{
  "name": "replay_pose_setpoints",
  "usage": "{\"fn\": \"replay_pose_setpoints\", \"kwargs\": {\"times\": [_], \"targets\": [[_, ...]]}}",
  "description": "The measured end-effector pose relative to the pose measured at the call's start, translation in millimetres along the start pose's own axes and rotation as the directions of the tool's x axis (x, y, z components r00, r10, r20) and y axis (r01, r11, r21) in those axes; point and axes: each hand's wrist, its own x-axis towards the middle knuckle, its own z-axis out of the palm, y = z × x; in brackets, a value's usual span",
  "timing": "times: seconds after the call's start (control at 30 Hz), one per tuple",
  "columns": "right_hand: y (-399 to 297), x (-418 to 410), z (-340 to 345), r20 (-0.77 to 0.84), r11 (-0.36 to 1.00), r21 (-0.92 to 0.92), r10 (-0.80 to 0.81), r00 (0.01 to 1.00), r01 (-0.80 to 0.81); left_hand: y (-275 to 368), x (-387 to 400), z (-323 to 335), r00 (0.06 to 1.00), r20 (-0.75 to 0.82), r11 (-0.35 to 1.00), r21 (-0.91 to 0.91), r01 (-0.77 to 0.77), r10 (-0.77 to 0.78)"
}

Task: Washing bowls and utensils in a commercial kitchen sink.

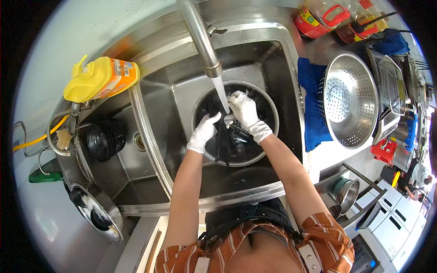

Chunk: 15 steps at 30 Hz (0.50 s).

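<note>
Water runs from the steel faucet [205,44] into a round metal basin [274,117] in the large sink compartment. Dark, long, thin strips [222,141] lie in the basin, some hanging over its near rim; wet glare hides what exactly they are. My left hand [206,130], in a white glove, grips a bunch of these strips at the basin's left side. Also gloved in white, my right hand [246,111] is on the other side of the stream, fingers curled over the basin. Whether it pinches any strips is hidden.
Left, a yellow pump bottle [102,80] stands by the sink divider [150,140]; stacked black bowls [104,140] lie in the small compartment. A pot [99,213] hangs lower left. Right, a steel colander [351,100] rests by a blue cloth [312,112]; large oil bottles [317,18] stand behind.
</note>
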Motion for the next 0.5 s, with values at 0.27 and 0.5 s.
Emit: {"fn": "replay_pose_setpoints", "kwargs": {"times": [0.27, 0.5], "targets": [[-1.9, -37.7, 7.7, 0.048, 0.659, 0.606, 0.529, 0.847, -0.446, -10.0, 8.2, 6.4, 0.972, -0.234, 0.906, 0.417, 0.080, 0.022], [8.1, -100.5, 33.5, 0.471, 0.743, 0.320, 0.415, 0.779, -0.588, -42.2, 6.8, 22.0, 0.963, -0.256, 0.930, 0.367, 0.011, 0.089]]}}
